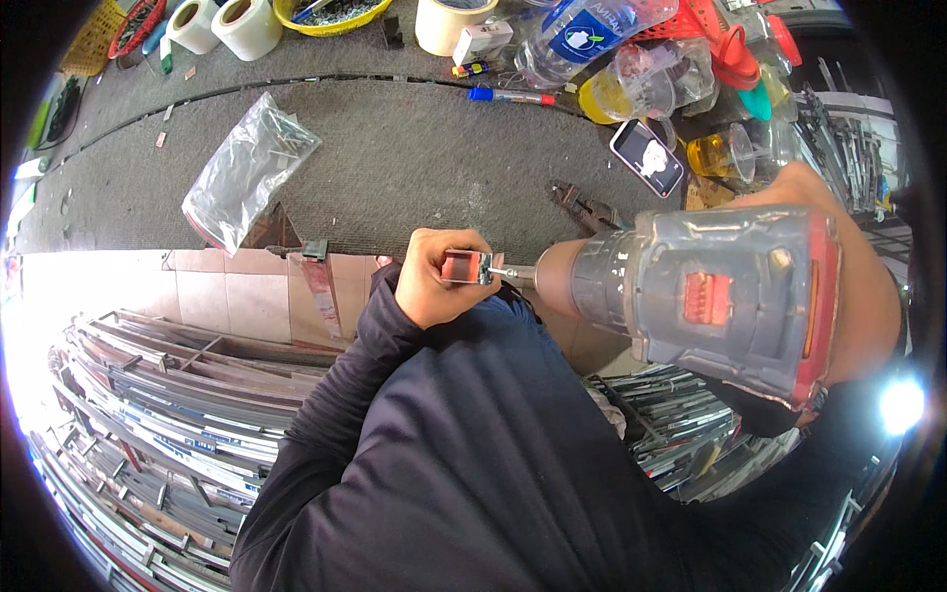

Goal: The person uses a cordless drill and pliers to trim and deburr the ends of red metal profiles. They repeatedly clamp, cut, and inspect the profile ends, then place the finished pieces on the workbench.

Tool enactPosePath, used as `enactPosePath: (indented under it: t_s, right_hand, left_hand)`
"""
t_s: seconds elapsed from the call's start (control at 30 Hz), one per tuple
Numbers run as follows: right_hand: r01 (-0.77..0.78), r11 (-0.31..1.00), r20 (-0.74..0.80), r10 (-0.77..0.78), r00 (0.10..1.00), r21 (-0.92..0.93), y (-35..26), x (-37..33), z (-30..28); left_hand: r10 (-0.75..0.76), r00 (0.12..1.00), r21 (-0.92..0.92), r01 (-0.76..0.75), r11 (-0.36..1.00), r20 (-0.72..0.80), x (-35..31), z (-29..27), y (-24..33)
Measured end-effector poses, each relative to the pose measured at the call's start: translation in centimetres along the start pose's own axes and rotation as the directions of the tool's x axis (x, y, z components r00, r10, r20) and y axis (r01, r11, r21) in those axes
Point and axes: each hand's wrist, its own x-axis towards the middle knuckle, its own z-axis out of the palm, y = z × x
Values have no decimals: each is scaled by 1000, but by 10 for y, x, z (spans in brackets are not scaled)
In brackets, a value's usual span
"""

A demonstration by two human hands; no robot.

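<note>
Left grip [439,281] is clenched on a small square metal tube piece [468,266], pinched at the bench [395,168] edge. Right grip [848,296] wraps a grey-and-red cordless drill [710,296], whose bit meets the tube piece's right side. Below the tube piece lie stacked metal frames [168,414]. Beyond it sit a clear plastic bag [247,173], a phone [646,156], then tape rolls [247,25].

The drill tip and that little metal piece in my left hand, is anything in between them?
Nothing visible. The drill, held by the right hand, points its bit straight at the small square metal piece pinched in the left hand; the tip appears to meet it already.
</note>
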Motion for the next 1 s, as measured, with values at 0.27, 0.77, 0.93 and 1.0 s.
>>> enactPosePath:
  t_s: [0.27, 0.77, 0.93, 1.0]
  right_hand:
    - [-31, 999, 18, 32, 999, -8, -3, 1, -4]
    - [-103, 991, 49, 107, 993, -88, -16, -2, -8]
    - [-207, 972, -25, 211, 977, 107, -13, 1, -2]
    - [-165, 983, -31, 168, 985, 83, -12, 1, -2]
  left_hand:
    - [-23, 999, -31, 24, 999, 23, 0, -2, 2]
    - [2, 1000, 2, -2, 1000, 17, -1, -2, 1]
    - [-28, 1000, -4, 28, 1000, 1, -1, 0, 2]
    - [-8, 1000, -4, 8, 1000, -3, -1, 0, 2]
